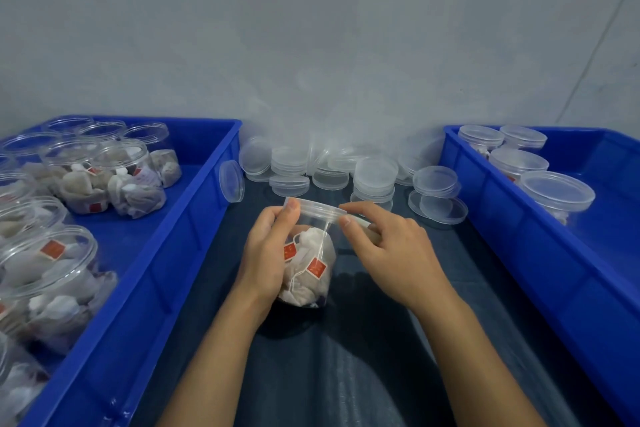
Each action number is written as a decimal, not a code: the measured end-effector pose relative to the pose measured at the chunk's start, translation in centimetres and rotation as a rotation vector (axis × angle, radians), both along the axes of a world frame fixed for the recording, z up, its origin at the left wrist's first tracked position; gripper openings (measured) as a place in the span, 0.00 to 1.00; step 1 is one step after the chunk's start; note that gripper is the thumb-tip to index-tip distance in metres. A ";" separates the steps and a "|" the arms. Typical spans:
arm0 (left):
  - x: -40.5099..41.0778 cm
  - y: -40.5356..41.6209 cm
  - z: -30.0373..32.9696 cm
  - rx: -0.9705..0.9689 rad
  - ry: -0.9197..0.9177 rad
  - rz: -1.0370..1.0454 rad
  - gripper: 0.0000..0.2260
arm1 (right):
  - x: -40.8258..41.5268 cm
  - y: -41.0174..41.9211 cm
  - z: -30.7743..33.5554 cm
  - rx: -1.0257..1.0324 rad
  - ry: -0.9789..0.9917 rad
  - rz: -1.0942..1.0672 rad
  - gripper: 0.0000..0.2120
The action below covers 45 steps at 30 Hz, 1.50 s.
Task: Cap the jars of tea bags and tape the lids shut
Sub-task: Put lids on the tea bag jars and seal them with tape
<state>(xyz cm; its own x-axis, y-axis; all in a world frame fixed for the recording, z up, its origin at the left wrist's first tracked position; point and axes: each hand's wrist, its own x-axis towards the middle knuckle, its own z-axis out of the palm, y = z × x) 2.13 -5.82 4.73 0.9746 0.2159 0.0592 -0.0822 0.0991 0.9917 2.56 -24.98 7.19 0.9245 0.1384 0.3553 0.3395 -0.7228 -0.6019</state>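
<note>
Clear plastic jar of tea bags (306,263) at table centre, gripped by left hand (268,253); right hand (388,246) fingertips pinch its clear round lid (313,210).

Person: two bare forearms showing, left hand (268,253) and right hand (391,253) wearing no gloves, rings or sleeves.

Jar (313,253) clear glossy plastic (lids (374,177) too); bins (194,218) smooth blue plastic; table cover (346,357) matt.

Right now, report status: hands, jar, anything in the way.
Left hand grips jar. Right hand pinches at lid rim; tape not discernible. Lid on jar. Nothing in the way.
</note>
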 end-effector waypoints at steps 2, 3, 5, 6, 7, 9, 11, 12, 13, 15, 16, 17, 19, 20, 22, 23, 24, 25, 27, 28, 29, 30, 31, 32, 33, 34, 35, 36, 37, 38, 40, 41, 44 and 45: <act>0.0 -0.1 -0.1 -0.033 0.002 -0.039 0.22 | -0.1 -0.1 0.0 -0.013 -0.009 -0.010 0.16; 0.0 -0.1 -0.1 -0.038 0.003 -0.058 0.23 | 0.0 -0.1 0.0 -0.012 -0.010 -0.016 0.16; 0.1 -0.1 -0.3 -0.017 0.017 -0.082 0.26 | 0.0 -0.2 0.1 -0.001 -0.010 -0.023 0.15; 0.1 -0.1 -0.4 0.008 0.024 -0.086 0.28 | 0.0 -0.2 0.1 0.007 -0.008 -0.023 0.14; 0.0 -0.1 -0.4 0.046 0.026 -0.082 0.29 | 0.0 -0.2 0.1 0.018 -0.007 -0.021 0.14; -0.1 -0.4 -0.4 0.183 -0.017 -0.030 0.31 | -0.1 -0.2 0.0 0.047 -0.012 -0.015 0.15; -0.3 -0.8 -0.3 0.369 -0.115 0.125 0.28 | -0.2 -0.1 0.1 0.055 -0.027 -0.018 0.16; -0.5 -1.0 -0.2 0.456 -0.177 0.212 0.25 | -0.3 0.0 0.1 0.052 -0.037 -0.019 0.16; -0.7 -1.2 0.0 0.524 -0.227 0.276 0.22 | -0.3 0.1 0.1 0.051 -0.047 -0.020 0.16; -1.0 -1.4 0.3 0.568 -0.261 0.319 0.21 | -0.5 0.4 0.1 0.051 -0.072 -0.029 0.15; -1.1 -1.5 0.4 0.554 -0.253 0.309 0.22 | -0.5 0.4 0.2 0.046 -0.088 -0.035 0.16; -1.1 -1.6 0.4 0.535 -0.238 0.289 0.23 | -0.5 0.5 0.2 0.040 -0.102 -0.039 0.16; -1.1 -1.8 0.5 0.497 -0.201 0.239 0.24 | -0.5 0.6 0.1 0.036 -0.120 -0.037 0.17; -1.1 -2.0 0.5 0.477 -0.185 0.220 0.25 | -0.6 0.6 0.1 0.043 -0.122 -0.027 0.17; -1.0 -2.1 0.3 0.439 -0.177 0.211 0.28 | -0.6 0.6 0.0 0.070 -0.103 0.003 0.19; -0.8 -2.1 0.2 0.418 -0.173 0.214 0.28 | -0.5 0.4 -0.1 0.084 -0.093 0.016 0.20; -0.7 -2.0 0.2 0.396 -0.165 0.216 0.28 | -0.4 0.2 -0.1 0.095 -0.088 0.031 0.20; -0.5 -1.8 0.1 0.375 -0.160 0.216 0.25 | -0.2 0.0 -0.2 0.101 -0.090 0.047 0.19; -0.2 -1.5 -0.1 0.336 -0.162 0.212 0.20 | 0.0 -0.4 -0.3 0.105 -0.104 0.064 0.16; -0.1 -1.4 -0.1 0.316 -0.162 0.209 0.18 | 0.1 -0.6 -0.3 0.109 -0.118 0.065 0.15; 0.0 -1.3 -0.2 0.297 -0.162 0.205 0.18 | 0.2 -0.8 -0.3 0.119 -0.136 0.062 0.15; 0.0 -1.2 -0.1 0.282 -0.162 0.199 0.18 | 0.3 -0.9 -0.4 0.132 -0.152 0.059 0.14; 0.0 -1.2 -0.1 0.269 -0.166 0.190 0.19 | 0.4 -1.1 -0.4 0.140 -0.162 0.057 0.14; -0.1 -1.3 0.0 0.261 -0.170 0.182 0.20 | 0.4 -1.3 -0.5 0.135 -0.167 0.056 0.14; -0.1 -1.3 0.0 0.254 -0.174 0.178 0.21 | 0.5 -1.4 -0.6 0.114 -0.174 0.052 0.14; -0.2 -1.4 0.1 0.249 -0.178 0.176 0.22 | 0.6 -1.4 -0.7 0.085 -0.184 0.045 0.14; -0.3 -1.4 0.1 0.244 -0.181 0.176 0.24 | 0.7 -1.5 -0.9 0.058 -0.190 0.038 0.14; -0.4 -1.5 0.1 0.239 -0.183 0.174 0.25 | 0.7 -1.5 -1.0 0.040 -0.190 0.032 0.14; -0.4 -1.5 0.1 0.236 -0.184 0.172 0.26 | 0.8 -1.5 -1.1 0.032 -0.185 0.029 0.14; -0.4 -1.5 0.1 0.232 -0.182 0.170 0.26 | 0.8 -1.5 -1.2 0.029 -0.179 0.026 0.14; -0.3 -1.3 0.1 0.220 -0.174 0.164 0.27 | 0.9 -1.3 -1.2 0.025 -0.174 0.024 0.14; -0.4 -1.3 0.1 0.214 -0.168 0.158 0.27 | 0.9 -1.2 -1.2 0.023 -0.172 0.025 0.14; -0.4 -1.3 0.1 0.192 -0.147 0.128 0.27 | 0.8 -1.0 -1.2 0.016 -0.170 0.030 0.14; -0.4 -1.3 0.1 0.180 -0.138 0.118 0.27 | 0.8 -1.0 -1.1 0.014 -0.175 0.028 0.14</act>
